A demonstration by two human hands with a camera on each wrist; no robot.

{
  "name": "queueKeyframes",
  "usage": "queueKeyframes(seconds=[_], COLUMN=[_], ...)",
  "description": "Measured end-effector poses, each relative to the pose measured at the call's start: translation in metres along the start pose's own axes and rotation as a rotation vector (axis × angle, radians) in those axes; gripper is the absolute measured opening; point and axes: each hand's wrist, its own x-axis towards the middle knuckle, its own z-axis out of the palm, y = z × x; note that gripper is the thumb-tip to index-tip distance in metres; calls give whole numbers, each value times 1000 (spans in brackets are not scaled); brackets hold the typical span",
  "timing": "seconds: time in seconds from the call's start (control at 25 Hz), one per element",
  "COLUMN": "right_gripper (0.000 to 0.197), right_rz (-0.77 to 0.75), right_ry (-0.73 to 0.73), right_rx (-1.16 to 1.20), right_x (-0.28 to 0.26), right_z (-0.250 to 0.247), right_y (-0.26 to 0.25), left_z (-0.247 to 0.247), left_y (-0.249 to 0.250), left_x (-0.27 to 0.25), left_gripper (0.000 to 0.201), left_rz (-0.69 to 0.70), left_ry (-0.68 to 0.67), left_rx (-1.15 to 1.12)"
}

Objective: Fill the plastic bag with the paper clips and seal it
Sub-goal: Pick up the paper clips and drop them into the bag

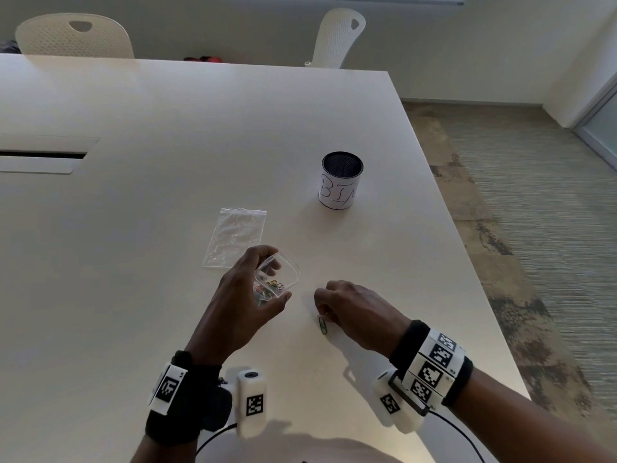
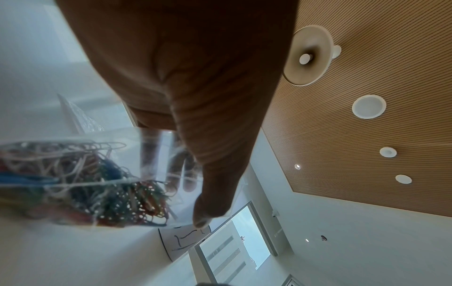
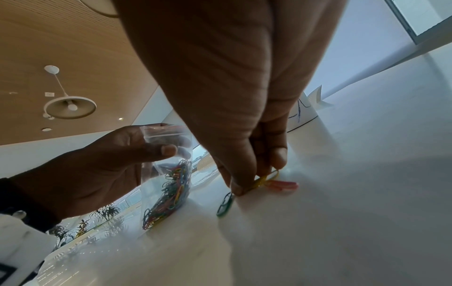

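Clear plastic bag [image 1: 277, 275], partly filled with coloured paper clips [image 3: 171, 193], hangs open-mouthed from your left hand [image 1: 240, 305], its fingers [image 3: 168, 150] pinching the top edge just above the desk [image 1: 167, 128]. Your right hand [image 1: 354, 309] pinches loose clips [image 3: 266, 181] against the desk, a green clip [image 1: 322, 324] lying beside them. A second bag [image 1: 237, 235] lies flat behind.

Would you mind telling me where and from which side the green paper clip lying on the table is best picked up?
The green paper clip lies flat on the table, just beside the right hand, which is already pinching other clips. I would probably come from above and pinch across its two long sides near the middle, since it is thin and flat with nothing under it to hook.
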Motion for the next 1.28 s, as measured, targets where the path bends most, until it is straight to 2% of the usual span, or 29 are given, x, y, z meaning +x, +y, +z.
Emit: queueKeyframes(seconds=[0.2,0.44,0.56,0.68,0.8,1.08,1.28], right_gripper=[18,21,12,6,10,9,5], right_rz=[21,23,87,23,-39,-106,-29], right_ry=[-69,-78,71,340,482,450,506], right_rx=[21,-11,210,492,632,515,489], right_x=[-4,-9,-4,6,19,33,20], right_z=[-2,-3,-21,-45,-57,-53,-60], right_y=[0,-5,-7,-22,-47,-54,-34], left_z=[-1,-2,-3,-3,-2,-1,-1], left_y=[1,1,2,2,5,7,3], left_x=[-1,-2,-3,-4,-4,-4,-3], left_gripper=[64,64,62,60,61,59,63], left_rz=[4,8,2,13,8,-14,5], left_ry=[4,12,12,13,6,15,18], left_rx=[7,0,-8,3,8,-4,11])
